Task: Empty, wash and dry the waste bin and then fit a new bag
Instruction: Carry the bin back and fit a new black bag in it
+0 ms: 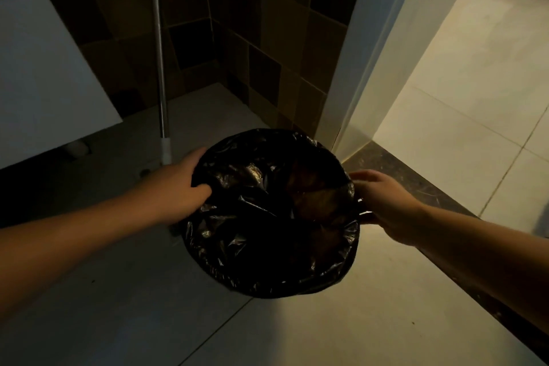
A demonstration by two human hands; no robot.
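A round waste bin lined with a black plastic bag stands on the tiled floor in a dim room. Brownish waste shows inside the bag at its right. The bag covers the bin's rim and walls, so the bin itself is hidden. My left hand grips the bag's edge on the left rim, thumb tucked inside. On the right rim my right hand pinches the bag's edge, fingers curled over it.
A mop handle leans against the dark tiled wall just behind my left hand. A white cabinet fills the left. A door frame and a dark threshold lead to a bright tiled floor at the right.
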